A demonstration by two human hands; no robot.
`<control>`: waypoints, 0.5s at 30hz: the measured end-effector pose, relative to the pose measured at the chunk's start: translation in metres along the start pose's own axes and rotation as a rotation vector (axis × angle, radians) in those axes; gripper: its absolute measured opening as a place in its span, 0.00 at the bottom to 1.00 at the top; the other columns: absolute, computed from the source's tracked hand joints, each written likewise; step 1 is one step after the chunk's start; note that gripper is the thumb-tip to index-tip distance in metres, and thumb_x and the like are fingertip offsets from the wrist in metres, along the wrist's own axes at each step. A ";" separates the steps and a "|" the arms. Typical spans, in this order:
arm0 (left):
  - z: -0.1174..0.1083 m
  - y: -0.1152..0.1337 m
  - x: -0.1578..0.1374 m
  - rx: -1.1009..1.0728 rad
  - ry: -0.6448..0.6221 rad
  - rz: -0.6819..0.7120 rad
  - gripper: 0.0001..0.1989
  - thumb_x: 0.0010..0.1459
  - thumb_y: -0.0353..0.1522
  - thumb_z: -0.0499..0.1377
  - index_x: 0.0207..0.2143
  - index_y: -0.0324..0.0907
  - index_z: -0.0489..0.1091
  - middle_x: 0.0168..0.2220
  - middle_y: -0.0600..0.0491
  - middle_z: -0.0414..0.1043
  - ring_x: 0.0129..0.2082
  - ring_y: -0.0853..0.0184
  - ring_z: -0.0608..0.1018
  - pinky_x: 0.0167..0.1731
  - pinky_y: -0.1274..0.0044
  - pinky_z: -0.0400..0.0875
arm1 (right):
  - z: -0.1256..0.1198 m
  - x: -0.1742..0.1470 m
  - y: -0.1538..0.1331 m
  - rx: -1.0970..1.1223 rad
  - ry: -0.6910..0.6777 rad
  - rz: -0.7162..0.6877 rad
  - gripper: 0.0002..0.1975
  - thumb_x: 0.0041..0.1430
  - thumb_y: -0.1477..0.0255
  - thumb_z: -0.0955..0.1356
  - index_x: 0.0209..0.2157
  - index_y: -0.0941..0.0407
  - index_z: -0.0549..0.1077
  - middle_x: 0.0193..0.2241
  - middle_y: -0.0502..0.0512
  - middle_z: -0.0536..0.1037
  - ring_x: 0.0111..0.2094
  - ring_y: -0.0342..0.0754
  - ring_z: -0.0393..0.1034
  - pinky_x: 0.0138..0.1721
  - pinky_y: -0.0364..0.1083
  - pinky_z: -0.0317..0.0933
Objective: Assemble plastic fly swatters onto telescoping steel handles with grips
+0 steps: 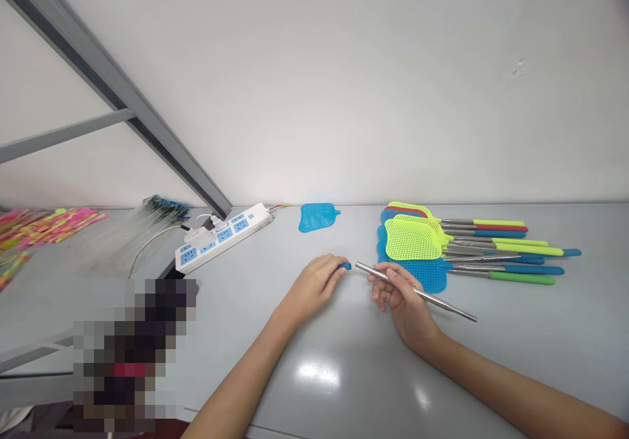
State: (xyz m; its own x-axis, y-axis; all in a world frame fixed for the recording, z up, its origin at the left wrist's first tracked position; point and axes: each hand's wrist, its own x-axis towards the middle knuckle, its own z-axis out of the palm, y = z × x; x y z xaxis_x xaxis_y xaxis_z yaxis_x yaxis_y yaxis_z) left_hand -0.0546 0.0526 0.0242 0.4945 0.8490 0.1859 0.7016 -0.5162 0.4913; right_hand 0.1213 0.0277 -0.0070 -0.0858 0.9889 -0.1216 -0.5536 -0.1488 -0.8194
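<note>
My left hand (314, 286) is closed around a blue handle grip (346, 266), of which only the end shows past the fingers. Between thumb and fingers, my right hand (405, 305) holds a silver telescopic metal rod (439, 302), slanting down to the right. The rod's thick end is close to the blue grip, with a small gap between them. Behind my hands, a loose blue fly swatter head (317, 217) lies flat on the table. Fly swatters with yellow (413, 239) and blue heads (430, 278) lie stacked just beyond my right hand, their handles toward the right.
A white power strip (223, 236) with plugs lies left of centre on the grey table (275, 386). Farther left are a clear plastic bag (128, 236) and pink and yellow items (59, 223). A metal frame (132, 114) rises at the left, near a pixelated area.
</note>
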 end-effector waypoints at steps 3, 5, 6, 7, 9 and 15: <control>0.000 0.002 0.000 -0.025 -0.013 -0.019 0.14 0.60 0.34 0.41 0.43 0.41 0.61 0.33 0.52 0.66 0.34 0.69 0.67 0.36 0.77 0.60 | 0.000 0.001 0.000 -0.011 -0.025 0.001 0.09 0.51 0.68 0.63 0.33 0.58 0.69 0.27 0.56 0.72 0.22 0.42 0.64 0.17 0.39 0.53; 0.000 0.004 0.000 -0.045 -0.016 -0.024 0.14 0.60 0.34 0.41 0.43 0.42 0.62 0.33 0.52 0.66 0.34 0.69 0.68 0.36 0.78 0.61 | 0.000 0.001 0.001 -0.018 -0.037 0.001 0.10 0.52 0.68 0.63 0.34 0.58 0.69 0.28 0.57 0.72 0.22 0.42 0.64 0.17 0.40 0.53; 0.000 0.005 -0.001 -0.056 -0.015 -0.023 0.14 0.60 0.34 0.42 0.43 0.42 0.62 0.34 0.52 0.66 0.35 0.70 0.68 0.36 0.78 0.61 | -0.001 0.001 0.001 -0.023 -0.040 0.001 0.10 0.52 0.68 0.63 0.34 0.58 0.70 0.28 0.57 0.72 0.22 0.42 0.64 0.17 0.40 0.53; 0.001 0.005 -0.001 -0.067 -0.012 -0.022 0.14 0.60 0.34 0.42 0.43 0.42 0.62 0.35 0.52 0.67 0.35 0.70 0.68 0.36 0.79 0.61 | -0.001 0.001 0.001 -0.028 -0.042 0.003 0.10 0.52 0.68 0.63 0.34 0.58 0.70 0.28 0.57 0.72 0.23 0.43 0.64 0.17 0.40 0.53; 0.001 0.006 -0.002 -0.075 -0.007 -0.022 0.14 0.60 0.34 0.42 0.43 0.42 0.62 0.36 0.52 0.67 0.35 0.70 0.69 0.36 0.79 0.61 | -0.001 0.001 0.002 -0.037 -0.047 0.015 0.10 0.52 0.68 0.63 0.34 0.59 0.70 0.28 0.57 0.72 0.23 0.43 0.64 0.17 0.40 0.53; 0.002 0.008 -0.004 0.002 -0.043 0.030 0.14 0.60 0.35 0.42 0.42 0.42 0.63 0.32 0.53 0.68 0.32 0.70 0.69 0.33 0.79 0.62 | -0.003 0.000 0.001 0.011 -0.085 0.065 0.11 0.52 0.71 0.61 0.28 0.61 0.72 0.23 0.56 0.71 0.20 0.43 0.63 0.19 0.42 0.53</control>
State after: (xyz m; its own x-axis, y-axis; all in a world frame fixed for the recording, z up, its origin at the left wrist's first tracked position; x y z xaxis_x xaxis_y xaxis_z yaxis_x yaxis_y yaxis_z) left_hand -0.0502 0.0449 0.0257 0.5373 0.8273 0.1637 0.6869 -0.5419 0.4843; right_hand 0.1236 0.0274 -0.0097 -0.1916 0.9734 -0.1257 -0.5534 -0.2129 -0.8052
